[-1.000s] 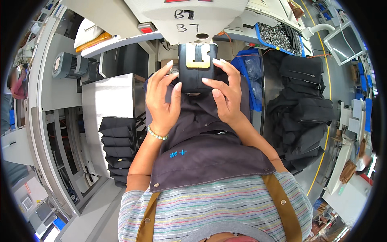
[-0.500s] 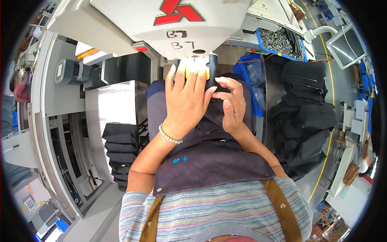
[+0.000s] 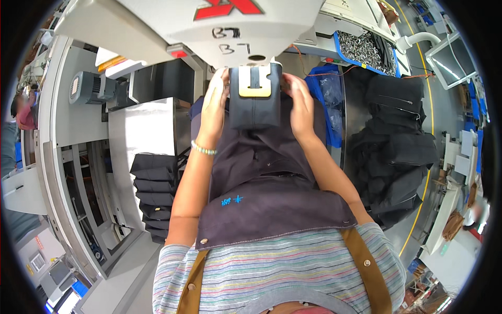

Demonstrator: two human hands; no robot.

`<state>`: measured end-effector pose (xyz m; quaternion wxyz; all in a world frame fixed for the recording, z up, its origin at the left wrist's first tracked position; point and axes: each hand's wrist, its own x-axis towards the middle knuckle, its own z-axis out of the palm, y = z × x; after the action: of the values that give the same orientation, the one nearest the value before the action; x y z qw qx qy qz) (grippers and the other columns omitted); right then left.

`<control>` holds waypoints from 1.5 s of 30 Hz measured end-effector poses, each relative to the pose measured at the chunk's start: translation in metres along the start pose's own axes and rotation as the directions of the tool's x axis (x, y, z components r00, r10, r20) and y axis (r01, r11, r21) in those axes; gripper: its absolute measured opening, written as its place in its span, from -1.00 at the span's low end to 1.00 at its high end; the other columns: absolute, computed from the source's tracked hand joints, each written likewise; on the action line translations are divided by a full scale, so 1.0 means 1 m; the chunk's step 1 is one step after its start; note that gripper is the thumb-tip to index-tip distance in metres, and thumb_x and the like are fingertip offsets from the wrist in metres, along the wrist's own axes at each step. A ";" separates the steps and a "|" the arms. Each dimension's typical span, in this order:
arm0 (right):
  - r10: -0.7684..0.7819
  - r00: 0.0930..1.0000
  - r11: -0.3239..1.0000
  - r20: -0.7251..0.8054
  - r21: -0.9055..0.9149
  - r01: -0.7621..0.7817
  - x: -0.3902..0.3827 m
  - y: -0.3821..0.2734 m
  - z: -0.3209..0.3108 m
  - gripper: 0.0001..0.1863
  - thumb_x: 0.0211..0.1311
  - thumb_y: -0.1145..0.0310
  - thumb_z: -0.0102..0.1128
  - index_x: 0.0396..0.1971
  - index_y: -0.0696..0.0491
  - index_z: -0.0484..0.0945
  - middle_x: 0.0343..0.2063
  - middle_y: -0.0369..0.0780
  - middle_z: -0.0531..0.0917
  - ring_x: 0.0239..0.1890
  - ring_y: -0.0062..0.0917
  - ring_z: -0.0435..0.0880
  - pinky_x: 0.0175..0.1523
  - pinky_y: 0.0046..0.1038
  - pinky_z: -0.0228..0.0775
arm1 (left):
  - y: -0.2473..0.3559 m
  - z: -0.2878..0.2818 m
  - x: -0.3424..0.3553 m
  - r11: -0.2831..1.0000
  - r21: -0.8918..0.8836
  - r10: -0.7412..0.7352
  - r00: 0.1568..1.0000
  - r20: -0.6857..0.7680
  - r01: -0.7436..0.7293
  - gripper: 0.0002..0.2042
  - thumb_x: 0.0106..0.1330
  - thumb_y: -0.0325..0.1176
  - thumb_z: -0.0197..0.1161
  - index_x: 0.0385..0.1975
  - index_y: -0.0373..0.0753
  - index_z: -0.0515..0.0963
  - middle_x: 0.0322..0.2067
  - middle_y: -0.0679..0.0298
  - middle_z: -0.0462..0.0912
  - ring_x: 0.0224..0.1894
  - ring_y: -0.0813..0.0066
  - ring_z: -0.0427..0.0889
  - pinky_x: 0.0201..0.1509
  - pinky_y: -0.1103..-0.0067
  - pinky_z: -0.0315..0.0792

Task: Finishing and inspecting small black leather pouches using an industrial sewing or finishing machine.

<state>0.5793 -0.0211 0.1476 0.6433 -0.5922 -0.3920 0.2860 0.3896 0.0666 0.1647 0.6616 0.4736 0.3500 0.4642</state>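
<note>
A black boxy fabric piece (image 3: 254, 115), like a small bag or pouch, sits under the white machine head (image 3: 266, 31). A yellow-edged plate with a slot (image 3: 255, 91) lies on its upper face, and a narrow dark strip shows in the slot. Along the piece's left side is my left hand (image 3: 213, 107), fingers straight and pointing up, the tips close against it. My right hand (image 3: 300, 107) is on the other side, fingers extended and slightly bent near the upper right corner. Neither hand is wrapped round the piece; exact fingertip contact is hard to tell.
A stack of folded black pieces (image 3: 154, 183) stands on the metal table at left. At right lies a heap of black fabric pieces (image 3: 395, 136). A blue tray of metal fittings (image 3: 366, 52) is at upper right, a blue bin with clear plastic bags (image 3: 329, 94) below it.
My left hand has moved off the plate to the piece's left side, uncovering plate and piece. My right hand has shifted up a little along the right side, its fingers straighter.
</note>
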 end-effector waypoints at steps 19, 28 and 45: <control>0.296 0.667 0.952 0.684 -0.155 -0.263 -0.052 -0.023 -0.028 -0.51 0.24 0.71 0.11 0.20 0.21 0.43 -0.04 -0.12 0.68 -0.03 -0.45 0.66 0.02 -0.50 0.50 | 0.007 -0.053 -0.052 0.866 -0.116 -0.378 0.790 0.484 0.486 -0.86 0.24 -0.49 0.14 -0.33 -0.36 0.63 -0.45 0.31 0.65 -0.37 0.59 0.59 -0.19 0.61 0.48; -0.174 0.748 0.475 0.641 0.720 -0.506 0.011 -0.144 -0.034 -0.47 0.16 0.46 0.16 0.15 0.36 0.45 0.05 -0.11 0.49 0.20 -0.45 0.36 0.10 -0.51 0.28 | 0.116 -0.008 -0.009 0.730 -0.579 0.175 0.719 0.673 0.364 -0.63 0.50 -0.26 0.00 0.01 -0.46 0.57 -0.02 -0.04 0.67 0.13 -0.03 0.59 0.22 0.33 0.47; -0.013 0.640 0.442 0.769 0.578 -0.686 -0.039 -0.106 -0.032 -0.54 0.52 0.05 -0.19 0.13 0.04 0.50 0.02 -0.09 0.66 -0.13 -0.25 0.58 0.05 -0.24 0.33 | 0.083 -0.035 -0.029 0.998 -0.011 -0.037 0.785 0.618 0.056 -0.67 0.54 -0.23 0.00 -0.08 -0.37 0.60 -0.12 0.09 0.70 -0.10 0.42 0.69 0.07 0.51 0.53</control>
<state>0.5756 -0.0850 0.2458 0.5731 -0.1270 -0.2674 0.7642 0.3248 0.0594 0.2331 0.7575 0.5811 0.1193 0.2726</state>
